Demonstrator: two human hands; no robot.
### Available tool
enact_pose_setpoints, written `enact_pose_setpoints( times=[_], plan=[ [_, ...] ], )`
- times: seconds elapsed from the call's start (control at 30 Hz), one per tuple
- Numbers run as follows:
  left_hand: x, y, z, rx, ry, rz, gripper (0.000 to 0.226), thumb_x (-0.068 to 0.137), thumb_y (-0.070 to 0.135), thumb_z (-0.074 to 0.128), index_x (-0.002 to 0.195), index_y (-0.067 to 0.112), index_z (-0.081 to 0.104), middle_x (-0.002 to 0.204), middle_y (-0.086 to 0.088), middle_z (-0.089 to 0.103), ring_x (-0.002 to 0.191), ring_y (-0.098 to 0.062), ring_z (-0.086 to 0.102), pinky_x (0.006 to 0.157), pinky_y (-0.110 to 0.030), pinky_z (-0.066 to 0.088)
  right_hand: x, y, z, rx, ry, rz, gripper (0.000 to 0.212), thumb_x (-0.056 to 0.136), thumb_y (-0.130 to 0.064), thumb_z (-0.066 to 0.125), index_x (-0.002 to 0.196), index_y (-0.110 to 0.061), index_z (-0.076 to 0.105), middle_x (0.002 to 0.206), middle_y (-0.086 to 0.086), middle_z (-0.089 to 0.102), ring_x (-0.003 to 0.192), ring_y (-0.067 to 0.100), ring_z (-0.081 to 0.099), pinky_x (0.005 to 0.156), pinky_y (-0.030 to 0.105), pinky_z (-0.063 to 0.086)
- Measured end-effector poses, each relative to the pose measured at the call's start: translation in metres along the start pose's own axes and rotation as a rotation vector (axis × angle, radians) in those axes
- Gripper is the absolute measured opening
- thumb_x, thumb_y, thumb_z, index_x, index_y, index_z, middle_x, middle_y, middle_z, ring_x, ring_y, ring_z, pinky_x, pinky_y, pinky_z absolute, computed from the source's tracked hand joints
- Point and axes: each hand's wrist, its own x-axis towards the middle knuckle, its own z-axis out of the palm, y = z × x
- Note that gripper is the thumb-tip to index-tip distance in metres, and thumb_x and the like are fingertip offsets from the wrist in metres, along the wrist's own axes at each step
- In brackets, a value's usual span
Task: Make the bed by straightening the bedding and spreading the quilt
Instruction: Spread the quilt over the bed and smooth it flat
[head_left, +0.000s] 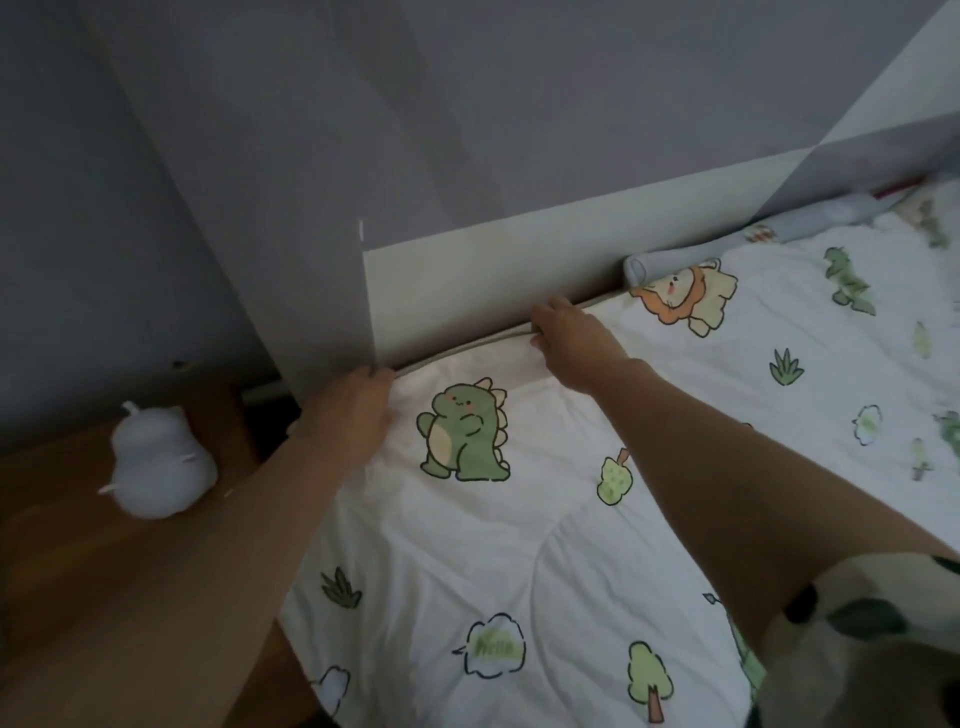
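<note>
One word, "Hello", can be read in green inside a cloud-shaped speech bubble (492, 646) printed on the quilt (467, 545). No other writing is seen.

Dim, soft indoor light, slight blur, wide-angle bending at edges

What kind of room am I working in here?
Likely a child's bedroom: a white quilt printed with cartoon dinosaurs, a pale flat headboard, and a white pear-shaped lamp-like object on a wooden bedside table.
</note>
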Motion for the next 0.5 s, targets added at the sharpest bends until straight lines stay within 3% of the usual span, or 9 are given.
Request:
enact_pose_setpoints(
  times=[0.13, 0.2, 0.4, 0.5],
  plan=[
    [0.001, 0.010, -0.005, 0.226, 0.091, -0.040, 0.021, 0.093, 0.006, 0.042, 0.112, 0.013, 0.050, 0.115, -0.008, 0.056, 0.107, -0.026, 0.058, 0.079, -0.036, 0.051, 0.005, -0.002, -0.005, 0.013, 0.061, -0.038, 0.011, 0.095, -0.012, 0.050, 0.104, -0.006, 0.050, 0.107, 0.017, 0.048, 0.089, 0.038, 0.055, 0.066, 0.039, 0.039],
    [0.002, 0.016, -0.006, 0.279, 0.111, -0.054, 0.020, 0.095, 0.008, 0.041, 0.111, 0.013, 0.051, 0.114, -0.007, 0.057, 0.106, -0.025, 0.058, 0.077, -0.035, 0.052, 0.006, 0.000, -0.004, 0.033, 0.047, -0.059, 0.011, 0.096, -0.012, 0.048, 0.106, -0.007, 0.049, 0.107, 0.016, 0.047, 0.087, 0.038, 0.055, 0.068, 0.041, 0.043],
    [0.008, 0.032, -0.007, 0.234, 0.070, 0.019, 0.019, 0.095, 0.008, 0.043, 0.113, 0.012, 0.046, 0.117, -0.010, 0.054, 0.108, -0.026, 0.054, 0.080, -0.035, 0.050, -0.005, 0.016, 0.002, 0.077, -0.024, -0.100, 0.022, 0.093, -0.008, 0.049, 0.115, -0.006, 0.050, 0.115, 0.016, 0.046, 0.093, 0.039, 0.056, 0.080, 0.049, 0.048],
    [0.005, 0.037, -0.008, 0.211, 0.074, 0.032, 0.036, 0.089, 0.005, 0.048, 0.124, 0.011, 0.040, 0.122, -0.010, 0.049, 0.112, -0.026, 0.049, 0.081, -0.034, 0.049, -0.011, 0.018, -0.002, 0.094, 0.010, -0.141, 0.033, 0.092, -0.005, 0.051, 0.125, -0.009, 0.048, 0.123, 0.013, 0.045, 0.096, 0.037, 0.057, 0.078, 0.049, 0.049]
  ],
)
